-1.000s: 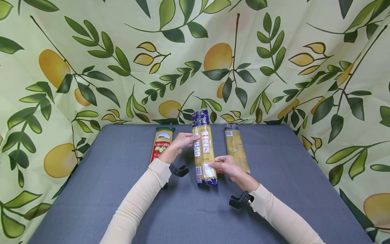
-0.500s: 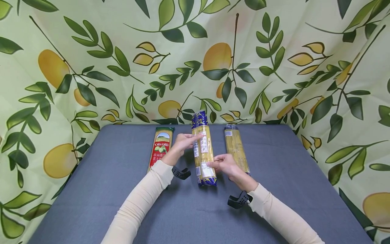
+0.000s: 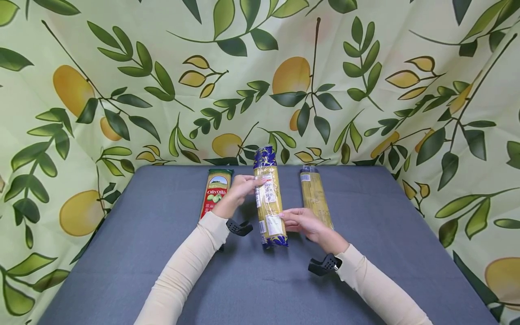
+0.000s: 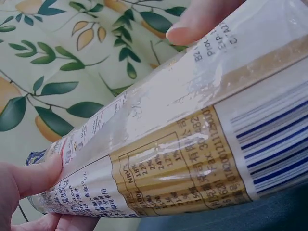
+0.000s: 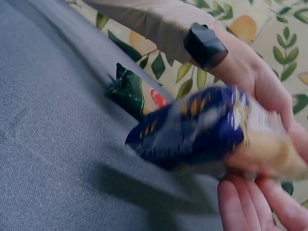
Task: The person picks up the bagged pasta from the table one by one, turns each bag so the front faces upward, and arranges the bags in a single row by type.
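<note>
A clear pack of spaghetti (image 3: 268,194) with blue patterned ends is held up off the table, nearly upright with its top tipped slightly left. My left hand (image 3: 242,188) pinches its upper left side, the thumb lying on the front. At the lower right edge, my right hand (image 3: 304,223) grips the pack with thumb and fingers. In the left wrist view the pack's printed label and barcode (image 4: 274,144) face the camera. The right wrist view shows its blue lower end (image 5: 192,130), blurred, with my right fingers (image 5: 245,202) under it.
A red-labelled Olivoilà spaghetti pack (image 3: 214,192) with a green top lies at the left, partly behind my left arm. Another spaghetti pack (image 3: 314,194) lies at the right, partly covered by my right hand. The grey table (image 3: 260,289) meets a leaf-patterned cloth (image 3: 243,104) behind.
The held spaghetti pack has shifted slightly left and turned a little about its length. Both hands stay on it. The two lying packs have not moved.
</note>
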The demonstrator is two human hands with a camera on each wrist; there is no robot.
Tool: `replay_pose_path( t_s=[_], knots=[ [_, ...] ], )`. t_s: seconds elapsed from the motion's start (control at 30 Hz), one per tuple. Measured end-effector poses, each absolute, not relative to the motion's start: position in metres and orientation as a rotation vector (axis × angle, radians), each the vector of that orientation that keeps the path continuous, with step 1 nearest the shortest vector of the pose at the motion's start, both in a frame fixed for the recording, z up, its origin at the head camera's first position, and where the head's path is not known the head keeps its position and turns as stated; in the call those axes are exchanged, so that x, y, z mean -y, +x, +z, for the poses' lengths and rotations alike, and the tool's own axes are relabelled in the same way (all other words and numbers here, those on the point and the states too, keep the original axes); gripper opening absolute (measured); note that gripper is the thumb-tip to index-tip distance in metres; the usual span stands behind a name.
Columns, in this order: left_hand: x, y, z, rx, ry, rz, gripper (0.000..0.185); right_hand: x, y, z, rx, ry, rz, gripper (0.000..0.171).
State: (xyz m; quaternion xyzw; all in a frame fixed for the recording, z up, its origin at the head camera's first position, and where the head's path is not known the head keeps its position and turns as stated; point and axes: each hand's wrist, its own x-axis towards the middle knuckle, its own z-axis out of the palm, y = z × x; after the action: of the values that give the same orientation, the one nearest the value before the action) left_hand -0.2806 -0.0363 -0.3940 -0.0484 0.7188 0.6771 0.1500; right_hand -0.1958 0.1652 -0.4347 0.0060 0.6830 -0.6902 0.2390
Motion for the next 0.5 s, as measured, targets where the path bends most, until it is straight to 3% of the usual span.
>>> replay_pose_path(
  t_s=[0.17,0.5],
  knots=[
    [0.037,-0.280,-0.394,-2.004,-0.112,1.999,0.037,-0.169,-0.198,-0.441,-1.654,-0.067,-1.946,0.011],
    [0.036,-0.280,-0.394,-1.944,-0.135,2.023,0.043,-0.167,-0.198,-0.447,-1.449,-0.234,-2.016,0.019]
  ],
)
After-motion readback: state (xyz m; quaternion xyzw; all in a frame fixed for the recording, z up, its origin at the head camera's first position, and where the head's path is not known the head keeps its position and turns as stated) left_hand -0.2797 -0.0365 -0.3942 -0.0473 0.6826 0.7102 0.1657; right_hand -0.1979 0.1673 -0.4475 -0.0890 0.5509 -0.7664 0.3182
